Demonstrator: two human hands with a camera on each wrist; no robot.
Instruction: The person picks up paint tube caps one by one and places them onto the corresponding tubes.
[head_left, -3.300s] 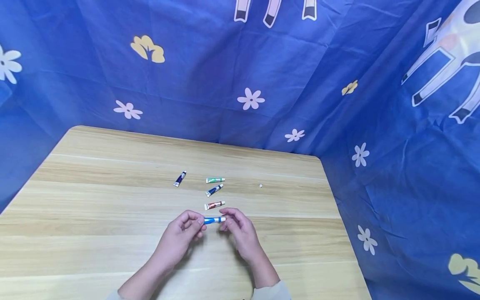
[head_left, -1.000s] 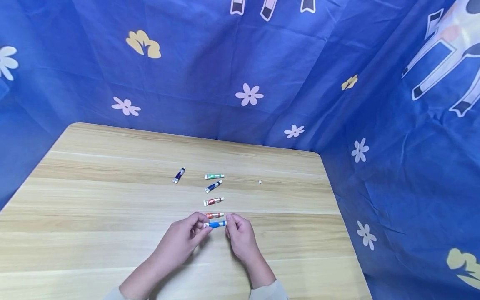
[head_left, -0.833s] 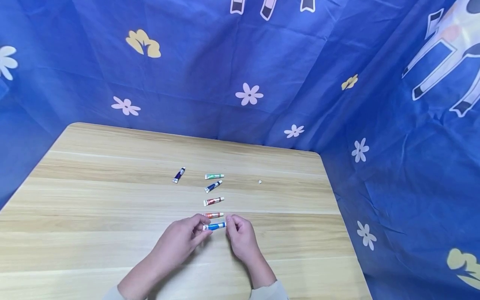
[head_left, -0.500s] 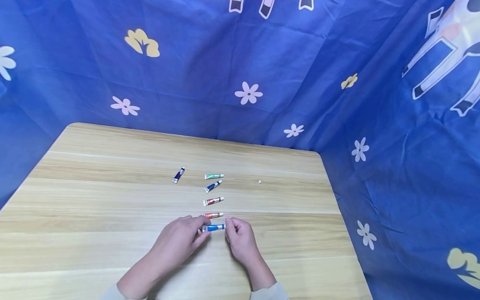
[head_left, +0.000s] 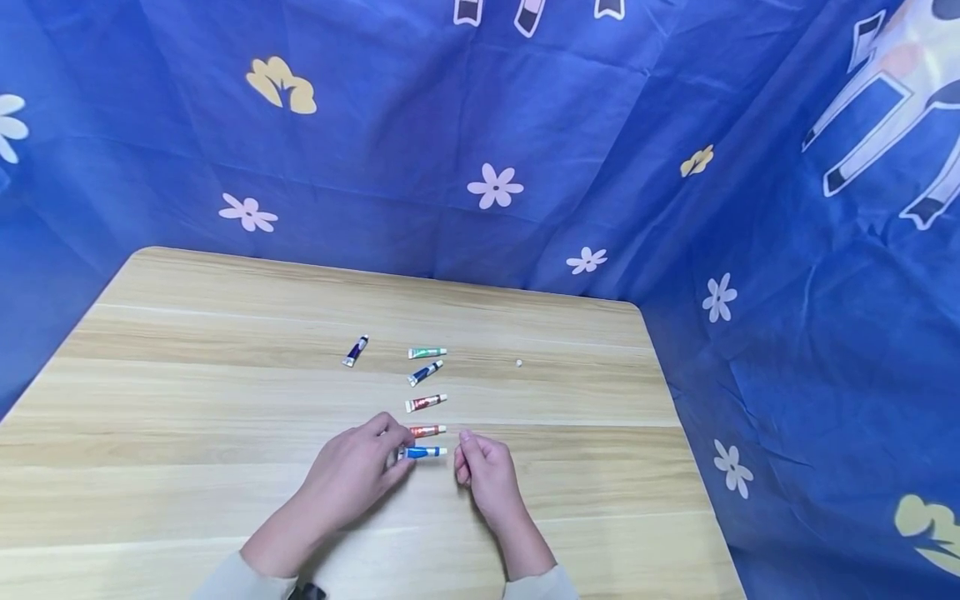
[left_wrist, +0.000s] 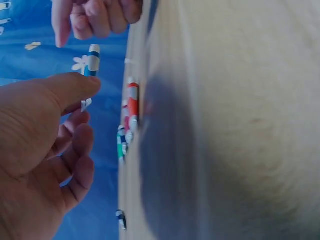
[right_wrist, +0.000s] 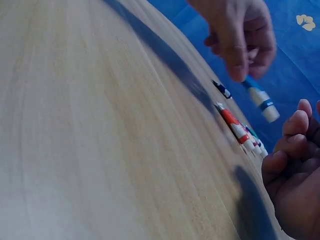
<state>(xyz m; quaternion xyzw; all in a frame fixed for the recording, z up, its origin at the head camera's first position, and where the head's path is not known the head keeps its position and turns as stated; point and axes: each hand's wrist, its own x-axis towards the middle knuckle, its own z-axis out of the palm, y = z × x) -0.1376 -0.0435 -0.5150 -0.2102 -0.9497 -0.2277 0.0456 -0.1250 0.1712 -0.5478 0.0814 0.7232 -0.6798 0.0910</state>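
Note:
Between its thumb and fingers my left hand point(head_left: 356, 467) pinches a blue paint tube point(head_left: 424, 452), raised over the table in both wrist views. The tube's white end points right, towards my right hand point(head_left: 487, 475). That hand has loosely curled fingers, holds nothing, and stands a short gap from the tube's white end. Just behind the held tube lies an orange-red paint tube point(head_left: 430, 431), its left end hidden by my left fingers. Farther back lie a dark red tube point(head_left: 426, 402), a dark blue tube point(head_left: 425, 372) and a green tube point(head_left: 427, 353).
A dark violet-blue tube point(head_left: 356, 351) lies apart at the left of the row. To the right is a small white piece point(head_left: 519, 362). Blue patterned cloth point(head_left: 360, 167) hangs behind the wooden table point(head_left: 187, 400) and along its sides.
My right thumb and fingers were at the tube's white end about a second to half a second ago; now they are apart from it. The left hand still pinches the blue tube.

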